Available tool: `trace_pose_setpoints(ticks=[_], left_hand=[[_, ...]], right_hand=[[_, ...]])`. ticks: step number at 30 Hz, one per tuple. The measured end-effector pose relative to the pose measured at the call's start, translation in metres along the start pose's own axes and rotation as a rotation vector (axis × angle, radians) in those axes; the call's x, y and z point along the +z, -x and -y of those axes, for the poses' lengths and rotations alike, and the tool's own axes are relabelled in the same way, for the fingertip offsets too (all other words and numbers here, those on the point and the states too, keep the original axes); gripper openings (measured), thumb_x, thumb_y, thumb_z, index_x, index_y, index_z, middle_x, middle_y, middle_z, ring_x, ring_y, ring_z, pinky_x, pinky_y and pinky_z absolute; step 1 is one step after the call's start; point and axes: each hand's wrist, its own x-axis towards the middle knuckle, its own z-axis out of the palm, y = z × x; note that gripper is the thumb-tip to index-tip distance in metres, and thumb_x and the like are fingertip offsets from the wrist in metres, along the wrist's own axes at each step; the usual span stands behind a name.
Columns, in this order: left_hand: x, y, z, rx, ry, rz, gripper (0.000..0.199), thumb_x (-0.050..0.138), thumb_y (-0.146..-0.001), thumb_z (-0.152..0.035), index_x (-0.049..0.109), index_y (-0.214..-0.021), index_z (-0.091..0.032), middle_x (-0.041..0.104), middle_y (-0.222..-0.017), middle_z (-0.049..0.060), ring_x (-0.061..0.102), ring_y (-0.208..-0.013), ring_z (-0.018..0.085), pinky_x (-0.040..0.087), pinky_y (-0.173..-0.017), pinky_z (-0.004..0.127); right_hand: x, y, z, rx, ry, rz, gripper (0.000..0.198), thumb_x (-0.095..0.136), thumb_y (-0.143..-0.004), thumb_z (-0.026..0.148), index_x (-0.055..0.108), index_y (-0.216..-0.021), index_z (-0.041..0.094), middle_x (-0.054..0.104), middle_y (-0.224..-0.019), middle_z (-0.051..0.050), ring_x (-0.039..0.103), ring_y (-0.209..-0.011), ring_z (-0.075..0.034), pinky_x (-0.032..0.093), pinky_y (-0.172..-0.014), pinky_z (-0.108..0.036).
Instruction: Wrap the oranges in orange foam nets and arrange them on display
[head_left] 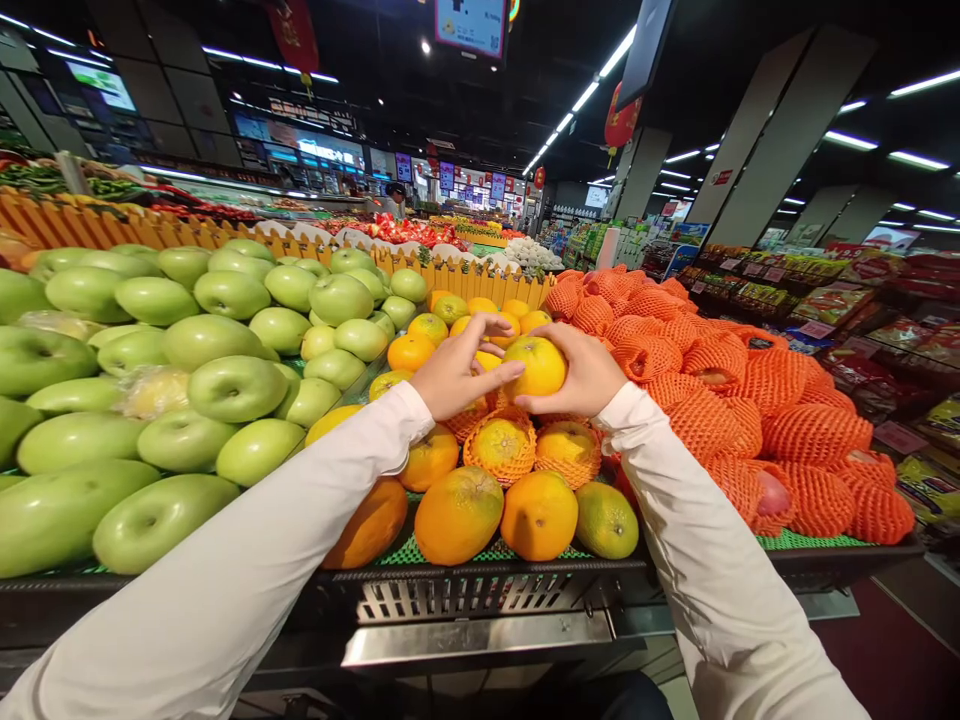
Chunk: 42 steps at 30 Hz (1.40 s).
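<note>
Over the middle of the fruit display, my right hand point(583, 372) is closed around a yellow-orange orange point(536, 368), gripping it from the right. To its left is my left hand point(461, 372), fingers curved and apart, with the thumb tip at the orange's left edge; whether it touches cannot be made out. Below the hands lie more oranges point(459, 514), a few in orange foam nets point(501, 445). A greenish orange point(606, 520) rests at the front right of this pile.
Green apples point(238, 388) are heaped on the left. Fruit in orange foam sleeves point(720, 415) is piled on the right. A yellow picket-style divider point(465, 283) runs behind, and the black display edge point(495, 575) is in front. Packaged goods shelves point(832, 285) stand farther right.
</note>
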Motion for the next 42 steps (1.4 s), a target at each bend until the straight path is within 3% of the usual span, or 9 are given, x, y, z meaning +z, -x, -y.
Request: trace_pose_setpoints(ticks=[4,7,11,18,25,30,35,42], left_hand=[[-0.009,-0.001,0.000,0.067,-0.153,-0.077,0.049,0.049,-0.094,-0.059,0.049,-0.121,-0.018,0.060,-0.130,0.015,0.064,-0.109,0.026,0.054,-0.075,0.036],[-0.010,-0.001,0.002,0.097,-0.227,-0.092,0.047,0.048,-0.096,-0.057,0.053,-0.118,-0.017,0.061,-0.126,0.014,0.064,-0.106,0.025,0.053,-0.081,0.038],[-0.009,-0.001,0.006,0.107,-0.260,-0.059,0.045,0.050,-0.096,-0.056,0.055,-0.117,-0.017,0.060,-0.128,0.013,0.063,-0.108,0.024,0.051,-0.092,0.041],[-0.011,-0.001,0.009,0.107,-0.295,-0.050,0.045,0.049,-0.096,-0.056,0.054,-0.120,-0.017,0.058,-0.132,0.014,0.062,-0.110,0.025,0.051,-0.091,0.040],[-0.011,-0.001,0.009,0.100,-0.303,-0.032,0.047,0.048,-0.095,-0.058,0.053,-0.118,-0.017,0.057,-0.132,0.014,0.061,-0.111,0.026,0.051,-0.089,0.040],[-0.011,-0.001,0.009,0.086,-0.296,-0.022,0.048,0.048,-0.095,-0.059,0.053,-0.118,-0.018,0.056,-0.133,0.015,0.062,-0.109,0.026,0.051,-0.089,0.041],[-0.011,-0.001,0.011,0.079,-0.301,-0.008,0.045,0.050,-0.094,-0.057,0.054,-0.116,-0.018,0.058,-0.130,0.014,0.063,-0.105,0.025,0.051,-0.090,0.042],[-0.012,-0.003,0.019,0.076,-0.354,0.101,0.045,0.049,-0.093,-0.058,0.062,-0.106,-0.017,0.064,-0.116,0.013,0.063,-0.101,0.027,0.050,-0.089,0.044]], right_hand=[[-0.016,0.002,-0.010,0.147,0.084,0.219,0.091,0.081,-0.060,0.059,0.059,-0.136,0.015,0.056,-0.116,-0.006,0.054,-0.097,-0.006,0.048,-0.099,-0.021],[-0.016,0.003,-0.016,0.114,0.041,0.386,0.093,0.085,-0.057,0.057,0.059,-0.137,0.015,0.056,-0.117,-0.004,0.054,-0.098,-0.003,0.046,-0.096,-0.015],[-0.012,0.002,-0.019,-0.036,-0.076,0.361,0.097,0.090,-0.049,0.051,0.058,-0.132,0.013,0.053,-0.124,-0.003,0.052,-0.109,-0.003,0.042,-0.101,-0.011],[-0.009,0.001,-0.029,0.025,-0.037,0.393,0.090,0.084,-0.059,0.051,0.049,-0.131,0.008,0.053,-0.114,-0.002,0.045,-0.089,0.003,0.032,-0.080,-0.005],[-0.003,-0.002,-0.034,-0.157,-0.138,0.371,0.091,0.083,-0.057,0.060,0.047,-0.119,0.004,0.052,-0.110,-0.003,0.039,-0.087,0.005,0.030,-0.078,-0.003],[-0.004,-0.002,-0.034,-0.080,-0.145,0.409,0.091,0.084,-0.055,0.057,0.047,-0.120,0.004,0.052,-0.110,-0.003,0.039,-0.087,0.005,0.029,-0.076,-0.002],[0.003,-0.003,-0.038,0.093,-0.181,0.439,0.106,0.084,-0.050,0.063,0.038,-0.126,0.006,0.051,-0.112,-0.003,0.040,-0.086,0.005,0.032,-0.074,-0.003],[-0.003,0.001,-0.028,0.056,-0.083,0.419,0.109,0.082,-0.052,0.072,0.044,-0.130,0.006,0.051,-0.117,-0.006,0.044,-0.090,0.003,0.033,-0.078,-0.004]])
